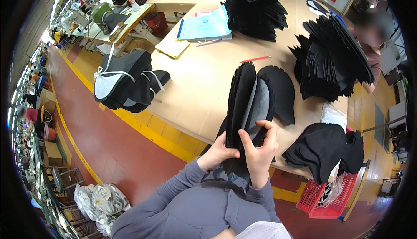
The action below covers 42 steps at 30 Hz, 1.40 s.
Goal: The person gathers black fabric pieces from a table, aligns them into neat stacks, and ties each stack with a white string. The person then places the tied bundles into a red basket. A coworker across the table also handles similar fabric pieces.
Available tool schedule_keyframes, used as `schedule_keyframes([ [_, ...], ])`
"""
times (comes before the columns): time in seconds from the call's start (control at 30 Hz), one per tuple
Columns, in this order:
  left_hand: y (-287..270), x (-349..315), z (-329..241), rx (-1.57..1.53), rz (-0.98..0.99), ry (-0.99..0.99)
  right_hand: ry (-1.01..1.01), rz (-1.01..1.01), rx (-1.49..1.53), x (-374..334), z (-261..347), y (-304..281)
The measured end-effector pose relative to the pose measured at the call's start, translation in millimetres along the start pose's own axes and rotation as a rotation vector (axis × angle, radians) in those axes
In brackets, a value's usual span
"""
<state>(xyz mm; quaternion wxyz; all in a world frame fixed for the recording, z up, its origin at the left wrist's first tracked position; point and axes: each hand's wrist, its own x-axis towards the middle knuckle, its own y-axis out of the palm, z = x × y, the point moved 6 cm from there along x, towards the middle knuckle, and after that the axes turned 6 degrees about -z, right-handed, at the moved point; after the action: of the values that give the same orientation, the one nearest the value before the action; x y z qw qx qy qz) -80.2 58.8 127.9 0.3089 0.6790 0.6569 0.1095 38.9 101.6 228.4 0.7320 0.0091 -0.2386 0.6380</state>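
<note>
I hold a thick stack of black, rounded fabric pieces upright against the near edge of a wooden table. My left hand grips the stack's lower left side. My right hand clasps it from the right, thumb and fingers spreading the pieces so a grey inner face shows. A single black piece lies flat just behind the stack.
Tall piles of black pieces stand on the table. A tied bundle hangs at the left edge. More black pieces drape over a red basket. Papers, a red pencil. Another person sits far right.
</note>
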Motion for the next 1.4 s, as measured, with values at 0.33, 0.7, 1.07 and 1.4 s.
schedule_keyframes([
  [0.33, 6.6, 1.7, 2.6, 0.255, -0.087, 0.081, -0.075, 0.049, 0.01, -2.8, 3.0, 4.4],
  [0.7, 8.5, -0.4, -0.3, -0.015, 0.057, 0.106, -0.189, -0.077, -0.037, -10.8, -7.6, 1.4],
  [1.07, -21.6, 2.2, 19.6, -0.028, -0.081, -0.256, 0.101, -0.103, 0.16, 5.4, -32.1, -19.7],
  [1.4, -98.0, -2.2, -25.3, -0.511, -0.246, -0.173, 0.142, -0.315, 0.01, -4.3, 27.3, -107.4],
])
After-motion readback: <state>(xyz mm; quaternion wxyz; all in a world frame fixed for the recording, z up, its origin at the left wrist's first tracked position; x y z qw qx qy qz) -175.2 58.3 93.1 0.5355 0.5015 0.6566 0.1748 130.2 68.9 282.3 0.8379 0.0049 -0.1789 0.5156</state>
